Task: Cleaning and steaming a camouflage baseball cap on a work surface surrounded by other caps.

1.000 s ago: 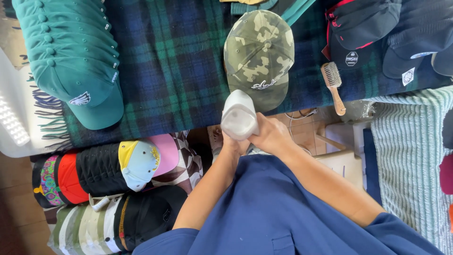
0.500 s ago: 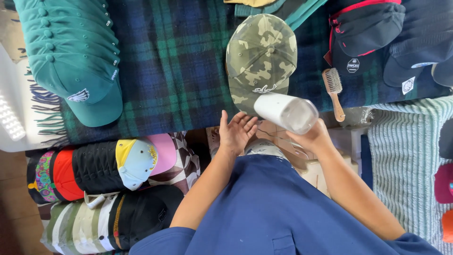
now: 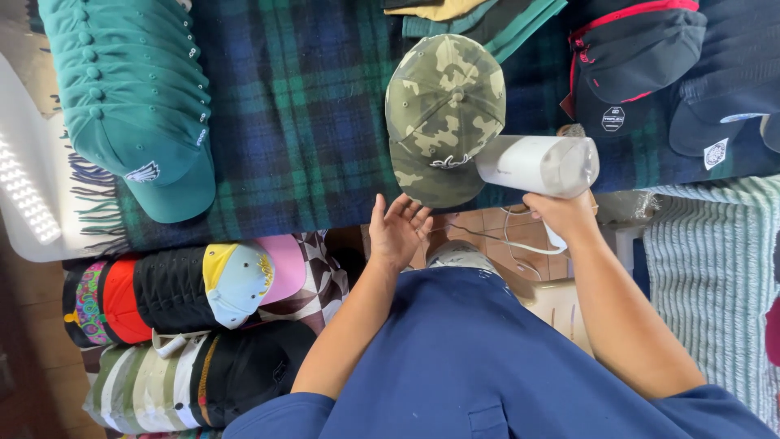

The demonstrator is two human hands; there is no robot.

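Camouflage cap lies flat on the dark plaid blanket, crown up, its brim pointing toward the near edge of the table. A white handheld appliance, cylindrical with a rounded translucent end, is held just right of the brim, its narrow end nearly touching the cap; whether they meet cannot be told. The right hand grips the appliance from below, fingers wrapped round its handle, and a white cord hangs beneath. The left hand holds nothing: fingers spread wide, palm turned up, fingertips just short of the cap's brim at the blanket's near edge. Both forearms emerge from a blue garment.

To the far left sits a stack of teal caps. Dark caps with red trim lie at the far right. Below the table on the left, mixed coloured caps are stacked in rows. A pale ribbed cloth lies at the right.
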